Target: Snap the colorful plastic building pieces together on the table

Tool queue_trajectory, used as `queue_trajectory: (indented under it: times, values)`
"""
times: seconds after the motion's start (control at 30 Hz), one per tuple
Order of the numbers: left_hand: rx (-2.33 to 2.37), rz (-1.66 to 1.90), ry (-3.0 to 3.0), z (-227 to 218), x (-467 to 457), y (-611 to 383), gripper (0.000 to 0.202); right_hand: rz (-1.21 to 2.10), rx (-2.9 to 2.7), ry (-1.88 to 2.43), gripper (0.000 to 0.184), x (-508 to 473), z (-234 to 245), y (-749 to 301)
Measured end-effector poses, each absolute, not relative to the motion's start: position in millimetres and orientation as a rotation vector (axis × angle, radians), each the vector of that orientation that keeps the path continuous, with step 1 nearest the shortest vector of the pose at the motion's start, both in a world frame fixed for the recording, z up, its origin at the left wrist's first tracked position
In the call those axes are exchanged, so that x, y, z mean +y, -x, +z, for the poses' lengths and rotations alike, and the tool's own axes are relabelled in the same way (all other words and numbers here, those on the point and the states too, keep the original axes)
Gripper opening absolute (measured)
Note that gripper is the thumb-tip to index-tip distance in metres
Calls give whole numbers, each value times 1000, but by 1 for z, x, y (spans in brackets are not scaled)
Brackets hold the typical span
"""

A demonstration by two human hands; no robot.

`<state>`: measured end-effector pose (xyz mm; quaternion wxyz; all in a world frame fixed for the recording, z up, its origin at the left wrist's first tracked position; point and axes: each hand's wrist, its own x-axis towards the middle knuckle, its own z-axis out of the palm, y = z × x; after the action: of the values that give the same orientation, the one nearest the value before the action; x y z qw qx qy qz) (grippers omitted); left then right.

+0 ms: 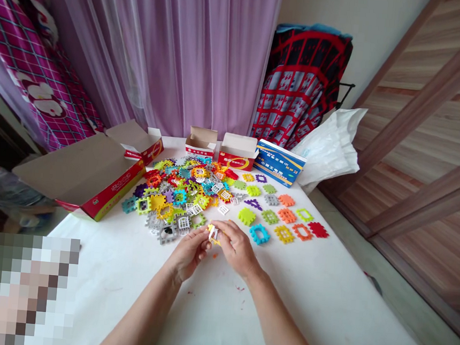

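My left hand and my right hand meet above the white tablecloth, their fingers closed together on small interlocking plastic building pieces. These pieces look white and yellow, and my fingers partly hide them. Just beyond my hands lies a heap of lattice-shaped plastic pieces in many colours, with grey ones nearest my left hand. To the right, separate pieces lie spread out in loose rows, such as a blue square frame close to my right hand.
An open cardboard box lies at the table's left side, with small open boxes and a blue carton along the far edge. A white plastic bag sits at the back right corner. Purple curtains hang behind.
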<state>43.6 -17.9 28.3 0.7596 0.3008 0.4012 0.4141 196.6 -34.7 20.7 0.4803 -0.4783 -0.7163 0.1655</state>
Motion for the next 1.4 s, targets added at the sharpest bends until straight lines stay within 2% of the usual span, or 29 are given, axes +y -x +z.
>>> queue_trajectory:
  times: [0.1,0.27,0.5,0.7,0.93,1.07,1.4]
  values:
    - [905,903,-681,26,-17,-46,37,24,-1992,1261,46,-38,32,-200]
    - [949,891,-728,27,-18,-43,46,-204,-2290,1213,15,-34,46,-210]
    - [1029,786,-1194,31,-25,-39,54,1,-2034,1189,14,-20,28,-221]
    - [1066,729,-1293,37,-21,-42,53,119,-2080,1198,14,-18,25,-213]
    - [935,714,-1049,27,-18,-41,59,66,-2205,1395,20,-7,26,-210]
    - [841,820,-857,20,-18,-45,58,87,-2052,1450,22,-3,18,-198]
    - [830,898,-888,16,-17,-41,56,322,-1697,1380,31,1,14,-179]
